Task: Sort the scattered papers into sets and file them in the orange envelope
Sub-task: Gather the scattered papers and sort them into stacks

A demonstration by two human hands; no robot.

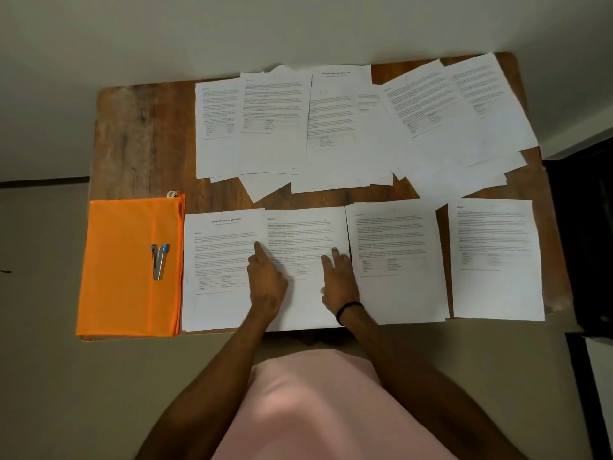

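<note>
The orange envelope point(126, 267) lies flat at the table's near left corner. Along the near edge lie several printed sheets side by side: a title page point(219, 293), a second sheet point(305, 227), a third point(394, 287) and a fourth point(497, 287). My left hand point(265, 283) rests on the seam between the title page and the second sheet, index finger stretched out. My right hand point(338, 280), a black band on its wrist, lies with straight fingers on the second sheet's right part. Neither hand holds anything.
A small blue and silver stapler point(160, 261) sits on the envelope. Several overlapping printed sheets point(348, 127) are spread over the far half of the wooden table point(142, 134). The table's far left part shows bare wood. Dark furniture point(583, 227) stands at the right.
</note>
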